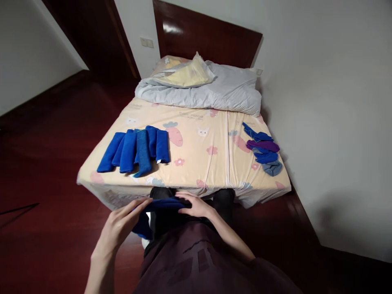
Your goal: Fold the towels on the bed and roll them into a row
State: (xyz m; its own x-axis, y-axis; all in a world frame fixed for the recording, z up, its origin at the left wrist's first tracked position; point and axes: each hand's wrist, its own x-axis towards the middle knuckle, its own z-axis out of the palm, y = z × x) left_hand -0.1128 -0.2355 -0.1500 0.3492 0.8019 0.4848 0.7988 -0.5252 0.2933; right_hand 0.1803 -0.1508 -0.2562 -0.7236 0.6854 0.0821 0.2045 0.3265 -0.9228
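Note:
A blue towel (167,204) is stretched between my two hands, just in front of the bed's near edge and above my legs. My left hand (125,216) grips its left end, and a loose part of the cloth hangs below that hand. At the other end, my right hand (196,205) has its fingers closed around the towel, with the thumb underneath. On the left of the bed lie several rolled or folded blue towels (128,151), side by side. Crumpled blue and grey cloths (266,156) and a purple cloth (263,145) are heaped at the right.
The bed (196,171) has a yellow patterned sheet. A grey quilt (190,96) is bunched near the dark wooden headboard (208,32). A white wall (330,122) stands along the right, and dark red floor (55,163) lies on the left.

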